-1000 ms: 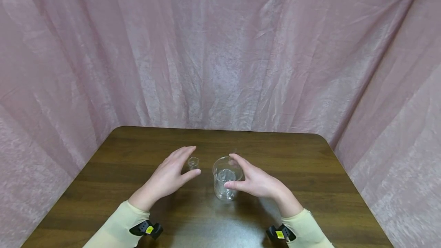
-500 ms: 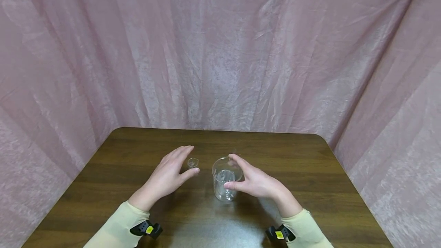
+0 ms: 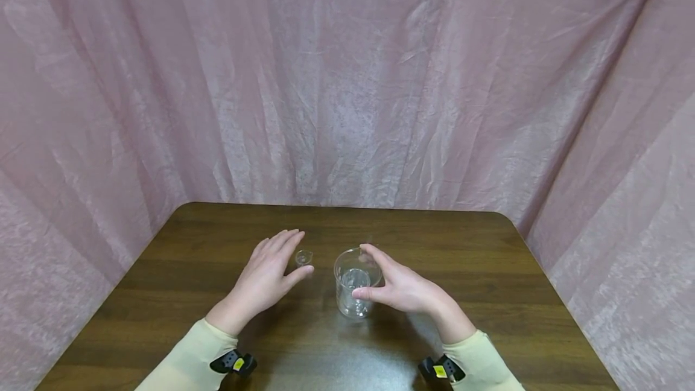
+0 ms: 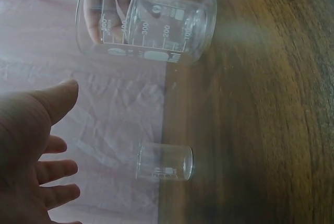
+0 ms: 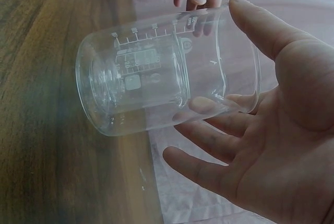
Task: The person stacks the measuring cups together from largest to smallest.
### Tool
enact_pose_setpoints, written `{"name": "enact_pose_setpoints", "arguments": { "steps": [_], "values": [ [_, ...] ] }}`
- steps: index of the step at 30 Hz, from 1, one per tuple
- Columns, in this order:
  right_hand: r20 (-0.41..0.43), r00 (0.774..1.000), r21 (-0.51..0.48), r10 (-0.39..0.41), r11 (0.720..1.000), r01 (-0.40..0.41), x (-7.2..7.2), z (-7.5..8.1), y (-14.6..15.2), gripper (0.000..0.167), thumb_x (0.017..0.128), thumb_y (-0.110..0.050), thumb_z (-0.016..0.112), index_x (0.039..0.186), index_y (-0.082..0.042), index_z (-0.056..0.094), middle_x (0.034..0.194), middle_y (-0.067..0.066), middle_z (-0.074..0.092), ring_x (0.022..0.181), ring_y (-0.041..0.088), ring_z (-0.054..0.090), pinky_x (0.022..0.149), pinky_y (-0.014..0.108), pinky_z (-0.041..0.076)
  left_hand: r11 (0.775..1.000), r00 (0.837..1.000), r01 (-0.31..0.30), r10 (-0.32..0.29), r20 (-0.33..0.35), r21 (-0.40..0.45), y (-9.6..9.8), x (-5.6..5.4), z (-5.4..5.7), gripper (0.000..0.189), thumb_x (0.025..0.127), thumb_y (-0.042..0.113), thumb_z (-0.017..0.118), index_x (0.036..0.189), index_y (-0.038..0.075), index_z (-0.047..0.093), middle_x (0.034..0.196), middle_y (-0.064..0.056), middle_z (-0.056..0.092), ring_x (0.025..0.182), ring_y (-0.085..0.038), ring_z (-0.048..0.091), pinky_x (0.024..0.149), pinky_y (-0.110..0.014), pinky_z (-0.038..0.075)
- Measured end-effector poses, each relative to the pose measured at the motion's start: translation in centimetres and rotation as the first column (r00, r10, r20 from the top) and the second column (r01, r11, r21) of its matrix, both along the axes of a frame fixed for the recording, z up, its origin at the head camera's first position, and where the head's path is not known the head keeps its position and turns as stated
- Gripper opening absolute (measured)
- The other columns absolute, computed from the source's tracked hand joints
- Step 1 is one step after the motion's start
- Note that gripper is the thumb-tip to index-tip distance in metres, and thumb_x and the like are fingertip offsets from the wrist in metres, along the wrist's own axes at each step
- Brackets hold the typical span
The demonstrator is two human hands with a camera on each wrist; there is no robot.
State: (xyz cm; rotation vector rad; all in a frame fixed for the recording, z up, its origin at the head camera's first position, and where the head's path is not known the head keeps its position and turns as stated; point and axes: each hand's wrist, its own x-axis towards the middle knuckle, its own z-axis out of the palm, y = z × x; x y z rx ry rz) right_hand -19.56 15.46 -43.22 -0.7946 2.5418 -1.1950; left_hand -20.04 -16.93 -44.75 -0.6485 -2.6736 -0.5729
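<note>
A large clear glass beaker (image 3: 342, 294) with white graduations stands upright on the table, and a smaller glass beaker (image 5: 151, 72) sits nested inside it. My right hand (image 3: 404, 285) holds the large beaker near its rim, thumb on the near side and fingers round the far side. Left of it, a very small beaker (image 4: 166, 162) stands on its own. My left hand (image 3: 263, 273) hovers beside that one with fingers extended and thumb spread, holding nothing. In the left wrist view a gap shows between this hand and the very small beaker.
The brown wooden table (image 3: 434, 234) has rounded far corners. Pink curtains (image 3: 347, 89) hang behind it and at both sides. Each forearm wears a pale sleeve with a black wrist strap (image 3: 442, 370).
My left hand has shifted very slightly left, with its fingers a little more spread. My right hand and the beakers have stayed in place.
</note>
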Motion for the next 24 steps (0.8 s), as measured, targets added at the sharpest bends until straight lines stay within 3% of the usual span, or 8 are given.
{"name": "enact_pose_setpoints", "arguments": {
  "steps": [10, 24],
  "values": [
    [0.003, 1.0, 0.003, -0.002, 1.0, 0.002, 0.03, 0.07, -0.05, 0.099, 0.099, -0.05, 0.083, 0.171, -0.005, 0.032, 0.161, 0.017, 0.056, 0.151, 0.035, 0.052, 0.121, 0.06, 0.041, 1.0, 0.999, -0.005, 0.005, -0.046, -0.011, -0.07, -0.15, -0.16, 0.079, 0.098, 0.042, 0.086, 0.158, 0.0, 0.056, 0.16, -0.023, 0.055, 0.148, -0.048, 0.051, 0.119, -0.073, 0.038],
    [0.006, 1.0, -0.003, -0.006, 1.0, 0.006, 0.06, 0.06, 0.01, 0.096, 0.099, -0.045, 0.084, 0.17, -0.006, 0.033, 0.161, 0.017, 0.056, 0.151, 0.034, 0.052, 0.121, 0.059, 0.042, 1.0, 0.999, -0.017, 0.018, -0.037, 0.004, -0.08, -0.62, -0.58, 0.078, 0.098, 0.039, 0.086, 0.158, -0.001, 0.055, 0.159, -0.024, 0.056, 0.149, -0.047, 0.051, 0.118, -0.071, 0.039]
  ]
}}
